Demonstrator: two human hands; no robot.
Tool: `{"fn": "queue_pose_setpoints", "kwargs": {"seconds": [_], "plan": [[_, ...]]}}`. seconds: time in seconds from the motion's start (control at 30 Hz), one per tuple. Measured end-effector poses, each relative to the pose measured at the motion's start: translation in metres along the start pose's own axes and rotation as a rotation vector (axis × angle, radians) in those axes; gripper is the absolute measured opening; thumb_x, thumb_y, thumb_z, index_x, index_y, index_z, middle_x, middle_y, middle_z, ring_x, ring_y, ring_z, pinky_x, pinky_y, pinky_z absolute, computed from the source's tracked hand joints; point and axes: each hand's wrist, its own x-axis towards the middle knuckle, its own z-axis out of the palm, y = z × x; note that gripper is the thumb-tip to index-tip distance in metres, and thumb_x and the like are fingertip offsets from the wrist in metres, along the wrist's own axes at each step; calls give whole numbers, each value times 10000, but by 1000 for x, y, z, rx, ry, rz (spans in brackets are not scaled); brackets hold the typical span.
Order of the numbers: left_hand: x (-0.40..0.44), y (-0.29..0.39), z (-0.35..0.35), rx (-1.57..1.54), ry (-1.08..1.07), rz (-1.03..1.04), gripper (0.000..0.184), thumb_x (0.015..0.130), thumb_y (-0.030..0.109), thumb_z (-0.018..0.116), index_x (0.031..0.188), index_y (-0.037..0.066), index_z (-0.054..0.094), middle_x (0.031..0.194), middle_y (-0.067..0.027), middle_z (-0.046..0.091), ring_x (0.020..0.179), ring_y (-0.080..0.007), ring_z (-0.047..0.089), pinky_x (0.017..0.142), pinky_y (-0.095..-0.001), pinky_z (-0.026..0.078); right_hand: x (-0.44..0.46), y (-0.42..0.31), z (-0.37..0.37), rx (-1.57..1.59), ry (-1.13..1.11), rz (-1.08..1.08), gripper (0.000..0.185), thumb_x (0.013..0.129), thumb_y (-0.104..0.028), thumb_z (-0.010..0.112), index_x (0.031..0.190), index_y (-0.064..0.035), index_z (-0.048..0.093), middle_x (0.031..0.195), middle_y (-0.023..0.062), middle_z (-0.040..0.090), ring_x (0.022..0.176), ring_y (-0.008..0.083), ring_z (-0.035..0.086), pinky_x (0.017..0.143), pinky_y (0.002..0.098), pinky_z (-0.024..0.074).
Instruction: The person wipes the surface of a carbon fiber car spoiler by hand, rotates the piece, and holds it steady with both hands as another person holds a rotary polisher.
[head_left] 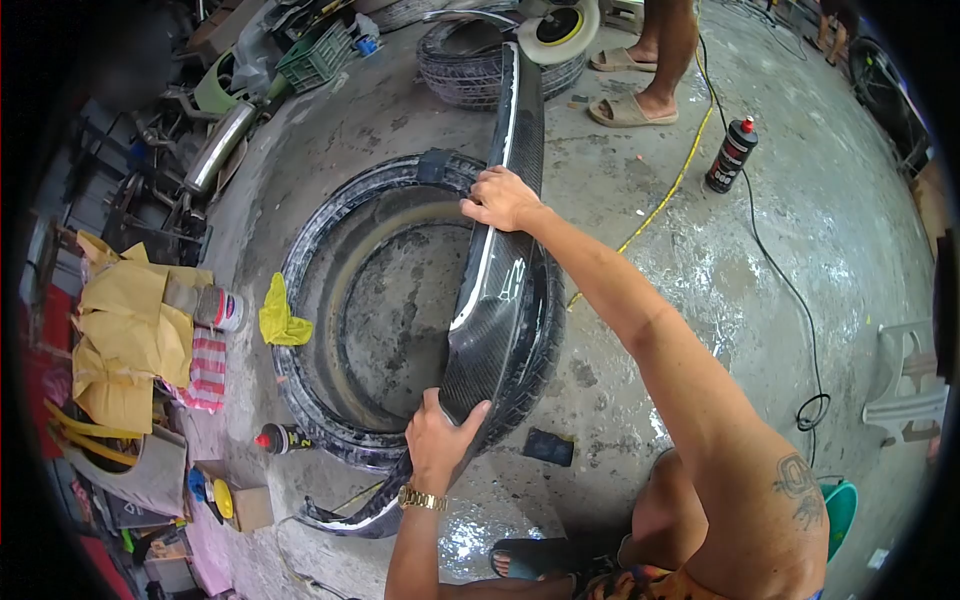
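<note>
Panel (490,345), glossy and weave-patterned, lies over the right side of the nearer tyre (304,245), long axis running away from the person. Left hand (437,440) grasps the closer stretch, thumb spread on the face. Farther along, right hand (505,200) clasps the edge, fingertips perhaps hooked over. Beyond, the far end reaches the second tyre (455,80), beside a round pad (580,37).

Long curved panel (482,362), black, glossy, fine carbon-type weave. White strip along inner edge; bright reflections mid-length. Lies lengthwise over the right side of a flat-lying tire (297,388), wide midsection, lower end hooking leftward beyond tire's near rim.
</note>
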Motion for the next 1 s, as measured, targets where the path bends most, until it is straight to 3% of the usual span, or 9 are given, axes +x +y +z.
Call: {"fn": "queue_pose_setpoints", "kwargs": {"seconds": [1.0], "plan": [[0, 0, 1, 22, 16, 0, 753, 769, 520, 813, 1169, -79, 592, 921, -319, 692, 888, -482, 678, 785, -523, 538, 0, 4, 6, -2, 35, -33, 534, 915, -452, 445, 884, -52, 797, 941, 184, 722, 1049, 285, 636, 1060, 398, 400]]}}
